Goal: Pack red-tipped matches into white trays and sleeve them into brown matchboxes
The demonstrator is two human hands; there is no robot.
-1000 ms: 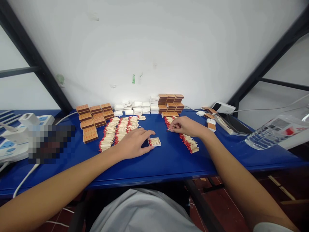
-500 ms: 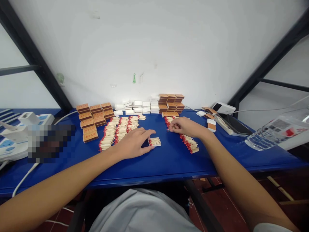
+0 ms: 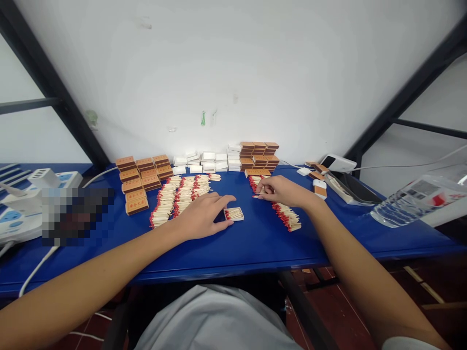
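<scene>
A small white matchbox tray point(image 3: 240, 218) with red-tipped matches inside lies on the blue table. My left hand point(image 3: 204, 216) rests at its left end, thumb and index finger spread around it; the thumb touches the near edge, while the index finger appears apart from the far side. Over the right-hand row of matches point(image 3: 286, 217), my right hand point(image 3: 275, 190) has thumb and fingertips pinched together. A red match head pokes out at the fingertips; how many matches are held is hidden. Left of my left hand lie thick rows of matches point(image 3: 166, 201).
Orange matchboxes point(image 3: 133, 187) are stacked at the left, with another stack point(image 3: 259, 158) against the wall. White trays point(image 3: 207, 158) stand between them. A power strip point(image 3: 69, 182) sits far left; a phone point(image 3: 355, 188) and plastic bottle point(image 3: 412, 201) lie right.
The fingers of my right hand have shifted slightly, with the index finger lifting and the pinch showing more clearly. My left hand and the tray have stayed in place.
</scene>
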